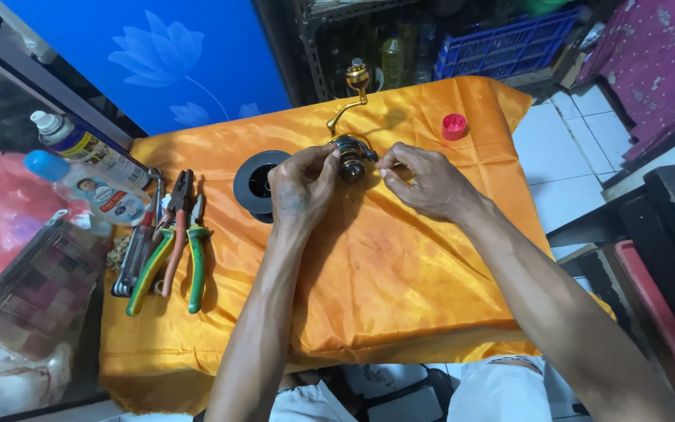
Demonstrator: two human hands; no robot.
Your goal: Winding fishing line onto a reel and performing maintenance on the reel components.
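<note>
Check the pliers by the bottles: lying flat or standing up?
Lying flat. The pliers lie side by side on the orange cloth, handles toward the person, untouched by either hand.

hands: left, right grip fishing reel | orange cloth | pliers left

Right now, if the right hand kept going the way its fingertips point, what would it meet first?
The right hand points left toward the fishing reel, so it would likely meet that first; the left hand holds it from the other side.
</note>
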